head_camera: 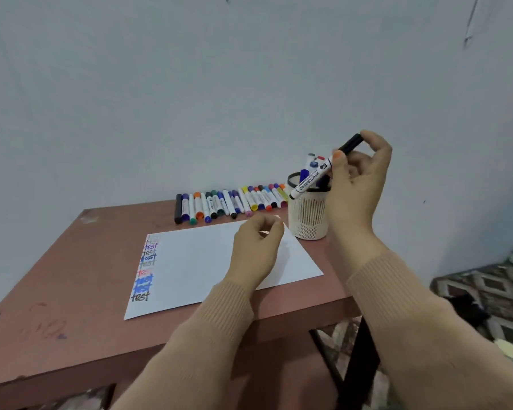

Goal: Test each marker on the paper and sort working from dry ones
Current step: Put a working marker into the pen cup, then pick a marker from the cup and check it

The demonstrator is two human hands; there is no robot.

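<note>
Tan sleeves [397, 291]; whiteboard marker [311, 177] above cup [307, 220].
With right fingers [376, 143] pinching its cap end, bring empty, loosely curled left fingers [267, 229] to the barrel, uncap, scribble on paper [208, 261].

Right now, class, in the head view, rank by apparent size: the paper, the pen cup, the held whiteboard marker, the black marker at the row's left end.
1. paper
2. pen cup
3. whiteboard marker, in the right hand
4. black marker; foreshortened, true size unsure
</note>
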